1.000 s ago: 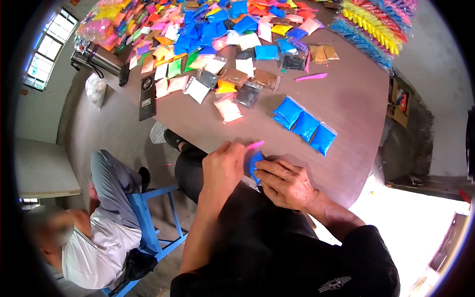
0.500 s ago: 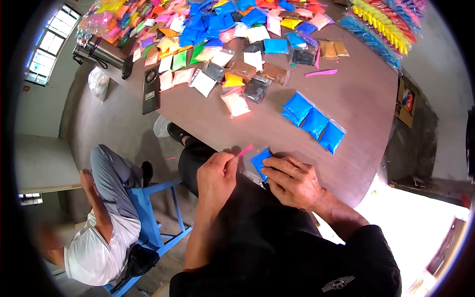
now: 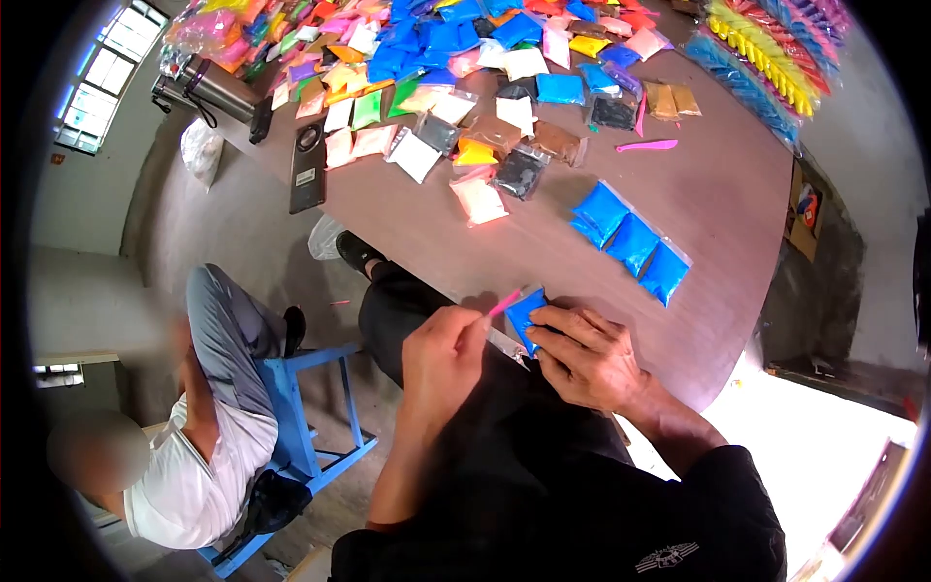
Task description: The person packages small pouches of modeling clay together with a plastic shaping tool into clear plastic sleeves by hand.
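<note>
My left hand [image 3: 444, 361] is closed round a thin pink plastic knife [image 3: 504, 303], with most of it hidden by my fingers. The knife's tip points at the top corner of a small blue clay packet [image 3: 525, 312]; I cannot tell whether they touch. My right hand [image 3: 586, 359] pinches that packet over the table's near edge. Beyond it, three blue packets [image 3: 635, 242] lie in a joined-looking row on the table [image 3: 388, 233]. A second pink plastic knife [image 3: 647, 145] lies farther back.
Many coloured packets [image 3: 417, 48] are heaped at the back. A dark phone-like device [image 3: 308, 167] and a metal flask [image 3: 221, 89] lie at the left edge. Bundled colourful packs [image 3: 761, 58] sit back right. Another person [image 3: 208, 427] sits at left on a blue stool [image 3: 291, 417].
My left hand has moved right, bringing the pink knife up to the blue packet's corner. My right hand keeps its hold on the packet. The view has shifted slightly.
</note>
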### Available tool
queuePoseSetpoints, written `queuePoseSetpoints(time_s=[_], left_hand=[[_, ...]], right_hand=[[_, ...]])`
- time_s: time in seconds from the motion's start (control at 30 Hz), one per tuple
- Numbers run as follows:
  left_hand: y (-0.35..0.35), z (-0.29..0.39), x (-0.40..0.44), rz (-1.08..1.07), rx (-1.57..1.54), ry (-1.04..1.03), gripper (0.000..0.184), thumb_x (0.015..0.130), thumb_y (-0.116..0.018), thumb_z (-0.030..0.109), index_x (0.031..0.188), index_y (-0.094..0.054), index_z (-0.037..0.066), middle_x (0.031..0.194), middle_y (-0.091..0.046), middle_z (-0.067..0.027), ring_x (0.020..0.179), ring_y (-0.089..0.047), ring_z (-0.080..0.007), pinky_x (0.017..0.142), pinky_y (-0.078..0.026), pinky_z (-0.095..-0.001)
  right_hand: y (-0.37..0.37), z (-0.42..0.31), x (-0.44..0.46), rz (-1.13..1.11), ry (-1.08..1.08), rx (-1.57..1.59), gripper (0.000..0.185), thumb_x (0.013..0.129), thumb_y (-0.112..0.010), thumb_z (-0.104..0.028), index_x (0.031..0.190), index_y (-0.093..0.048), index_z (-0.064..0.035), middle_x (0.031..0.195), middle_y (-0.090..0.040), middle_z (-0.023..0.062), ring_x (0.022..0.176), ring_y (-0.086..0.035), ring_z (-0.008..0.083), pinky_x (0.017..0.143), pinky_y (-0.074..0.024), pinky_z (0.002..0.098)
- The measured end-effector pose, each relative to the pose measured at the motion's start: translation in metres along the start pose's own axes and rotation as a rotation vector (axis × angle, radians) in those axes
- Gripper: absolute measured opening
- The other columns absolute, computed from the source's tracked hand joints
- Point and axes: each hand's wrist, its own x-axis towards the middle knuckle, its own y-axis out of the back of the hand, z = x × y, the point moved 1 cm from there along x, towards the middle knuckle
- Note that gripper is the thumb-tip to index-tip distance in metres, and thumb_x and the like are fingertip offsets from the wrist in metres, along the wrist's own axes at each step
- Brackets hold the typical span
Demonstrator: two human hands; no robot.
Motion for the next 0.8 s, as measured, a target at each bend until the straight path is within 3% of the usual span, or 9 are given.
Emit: queuePoseSetpoints(time_s=[0.13,0.2,0.23,0.43,0.5,0.6,0.77,0.8], left_hand=[[-0.013,0.017,0.001,-0.043,0.019,-0.112,0.006,0.094,-0.074,0.01,0.093,-0.069,0.007,0.083,-0.069,-0.0131,0.069,-0.068,-0.0378,0.059,-0.053,-0.0432],[-0.016,0.017,0.013,-0.098,0.248,-0.202,0.005,0.093,-0.074,0.005,0.095,-0.069,0.005,0.08,-0.067,-0.0138,0.066,-0.066,-0.0355,0.058,-0.051,-0.0429],[-0.017,0.016,0.018,-0.112,0.267,-0.191,0.004,0.092,-0.072,0.005,0.095,-0.068,0.006,0.081,-0.067,-0.0143,0.072,-0.066,-0.0405,0.06,-0.052,-0.0478],[-0.019,0.004,0.034,-0.021,0.276,-0.254,0.004,0.093,-0.073,0.005,0.094,-0.069,0.005,0.082,-0.069,-0.0153,0.07,-0.068,-0.0382,0.06,-0.053,-0.0441],[-0.014,0.008,0.026,-0.032,0.193,-0.202,0.005,0.093,-0.073,0.008,0.093,-0.068,0.007,0.083,-0.069,-0.015,0.071,-0.069,-0.0388,0.06,-0.053,-0.046],[-0.014,0.005,0.005,-0.057,0.094,-0.149,0.007,0.093,-0.073,0.012,0.092,-0.067,0.009,0.083,-0.069,-0.0147,0.074,-0.069,-0.0392,0.06,-0.053,-0.0482],[-0.006,-0.013,0.0,-0.018,0.191,-0.119,0.005,0.094,-0.071,0.014,0.094,-0.068,0.01,0.087,-0.07,-0.014,0.074,-0.069,-0.0394,0.061,-0.054,-0.0488],[-0.003,-0.018,0.002,0.004,0.192,-0.13,0.005,0.095,-0.07,0.014,0.094,-0.068,0.01,0.087,-0.07,-0.0138,0.074,-0.069,-0.0397,0.061,-0.054,-0.0491]], right_hand=[[0.001,0.0,0.001,-0.002,0.008,0.017,0.032,0.078,-0.077,-0.003,0.11,-0.076,-0.0078,0.119,-0.071,0.0058,0.101,-0.071,0.0286,0.082,-0.0601,0.0383],[0.001,0.0,0.003,0.005,0.017,0.021,0.032,0.078,-0.077,-0.003,0.11,-0.076,-0.0076,0.119,-0.071,0.0061,0.101,-0.071,0.0292,0.082,-0.0602,0.0385],[0.002,0.0,0.004,0.0,0.016,0.021,0.032,0.076,-0.078,-0.001,0.107,-0.077,-0.0058,0.118,-0.072,0.0081,0.101,-0.072,0.0305,0.08,-0.061,0.0392],[0.003,0.001,0.004,0.006,0.016,0.025,0.031,0.076,-0.078,0.0,0.106,-0.077,-0.0055,0.119,-0.072,0.0085,0.101,-0.072,0.0309,0.08,-0.0613,0.0395],[0.002,0.001,0.001,0.006,-0.004,0.031,0.031,0.078,-0.077,-0.002,0.108,-0.076,-0.0071,0.119,-0.071,0.0066,0.101,-0.072,0.0299,0.081,-0.0608,0.0389],[0.003,0.0,0.003,0.012,-0.012,0.074,0.031,0.073,-0.079,0.0,0.104,-0.078,-0.0044,0.117,-0.073,0.0104,0.098,-0.074,0.0321,0.078,-0.0621,0.0402],[-0.001,-0.006,0.006,0.004,-0.039,0.028,0.031,0.072,-0.079,0.002,0.102,-0.078,-0.0049,0.114,-0.074,0.0117,0.1,-0.074,0.0343,0.084,-0.062,0.0429],[-0.001,-0.005,0.007,0.003,-0.004,0.012,0.031,0.074,-0.08,-0.001,0.104,-0.078,-0.0066,0.116,-0.074,0.0092,0.097,-0.074,0.0306,0.082,-0.062,0.0416]])
